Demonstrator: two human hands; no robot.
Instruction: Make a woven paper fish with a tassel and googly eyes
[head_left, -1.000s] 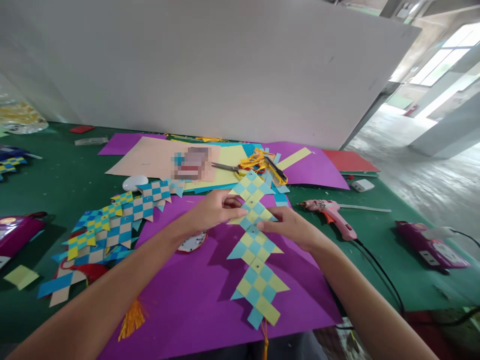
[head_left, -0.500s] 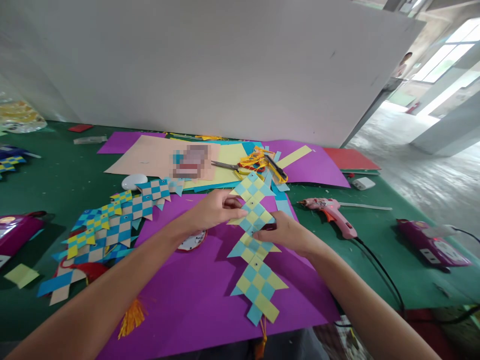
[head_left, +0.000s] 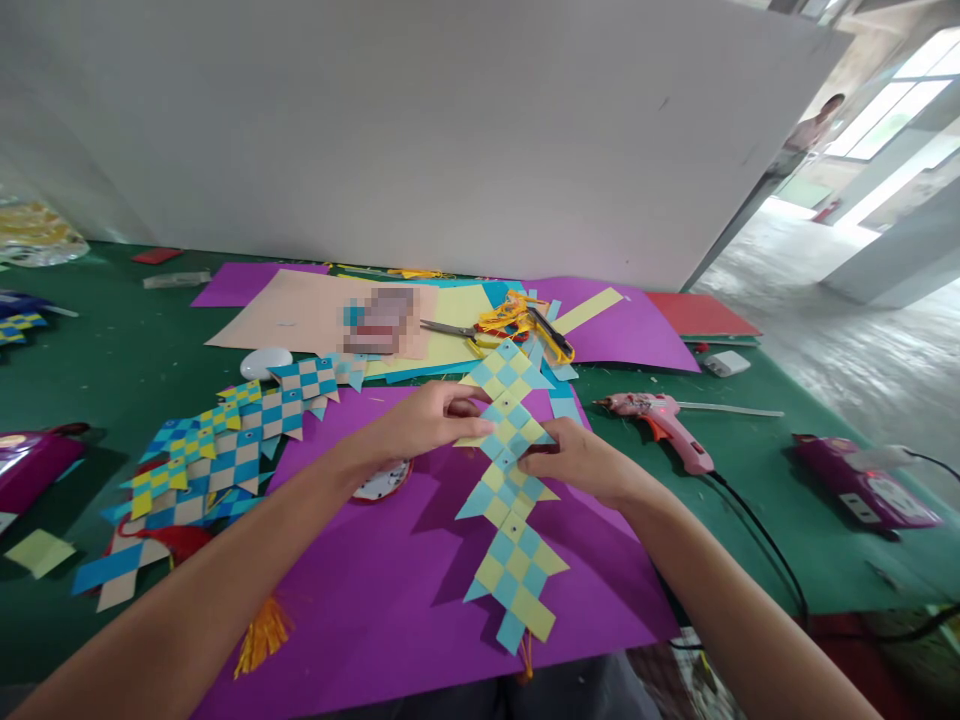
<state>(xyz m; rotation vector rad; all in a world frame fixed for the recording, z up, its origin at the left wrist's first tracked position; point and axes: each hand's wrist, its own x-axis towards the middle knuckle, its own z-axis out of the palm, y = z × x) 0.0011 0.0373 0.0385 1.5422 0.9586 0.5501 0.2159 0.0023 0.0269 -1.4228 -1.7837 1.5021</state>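
Observation:
A string of woven paper fish [head_left: 517, 430] in pale yellow and light blue hangs between my hands, over a purple sheet [head_left: 360, 590]. My left hand [head_left: 442, 415] pinches its left edge near the second fish, thumb in front. On the right edge, slightly lower, my right hand [head_left: 577, 460] grips it between thumb and fingers; the fingertips behind the paper are hidden. An orange cord [head_left: 526, 655] dangles from the bottom tail. Partly behind my left forearm lies a round white disc with a red rim [head_left: 384, 482].
More woven fish [head_left: 240, 450] lie in a pile at left, with an orange tassel [head_left: 262, 635] nearer me. A pink glue gun [head_left: 664, 425] with a cord rests at right, beside a purple power strip [head_left: 862, 485]. Scissors [head_left: 457, 332] and a cutter [head_left: 551, 335] sit on stacked paper behind.
The lower part of the fish string has swung and turned slightly. My right thumb has shifted a little to the right. In the background, a person shows more beyond the board.

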